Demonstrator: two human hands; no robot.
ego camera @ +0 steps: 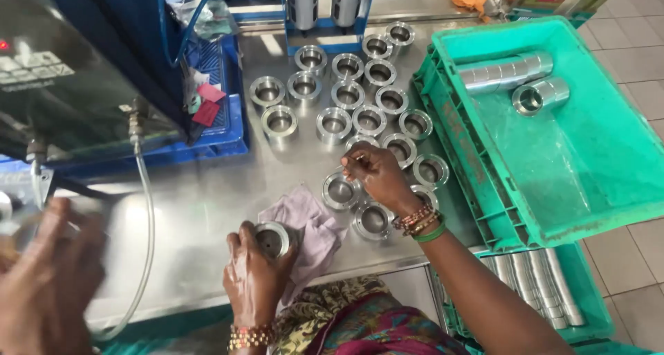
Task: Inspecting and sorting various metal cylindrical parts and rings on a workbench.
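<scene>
Two hands work over a steel table (207,196) crowded with short machined metal rings. The left hand (256,275) is wrapped around one metal ring (272,239), gripping it at the near edge of the table, just beside a crumpled pale cloth (311,223). The right hand (377,175) reaches out among the loose rings (360,92) standing in rows, its fingertips pinched on something thin that is too small to make out, above another ring (340,190). The step in hand looks like checking or wiping the rings one at a time; the next move would call for a steady hold on the gripped ring and care not to knock its neighbours. A green crate (588,189) with a few more rings sits to the right, a blue tray (221,133) and a dark machine to the left, with a clear hose (147,210) hanging down. Another person's blurred hand (48,286) shows at the lower left, over a tiled floor
</scene>
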